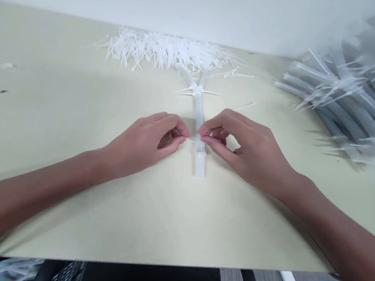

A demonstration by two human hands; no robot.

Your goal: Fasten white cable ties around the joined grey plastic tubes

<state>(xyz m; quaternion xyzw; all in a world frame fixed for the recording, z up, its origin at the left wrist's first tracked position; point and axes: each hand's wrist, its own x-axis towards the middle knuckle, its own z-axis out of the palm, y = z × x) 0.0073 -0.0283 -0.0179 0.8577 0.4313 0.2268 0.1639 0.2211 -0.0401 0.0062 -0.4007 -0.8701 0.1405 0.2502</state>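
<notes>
Both forearms reach in from the lower corners, low over the pale worktop [58,96], wrists angled inward. The left hand [142,143] is nearly closed, its fingertips pinching a thin white cable tie [191,137]. The right hand [244,150] narrowly pinches a white plastic tube [198,109] lying lengthwise at centre, just beside the tie. A heap of loose cable ties [164,52] lies upper centre; grey tubes [350,111] bristling with ties pile at right.

Workshop bench [58,96] heaped with cable ties [164,52]
</notes>
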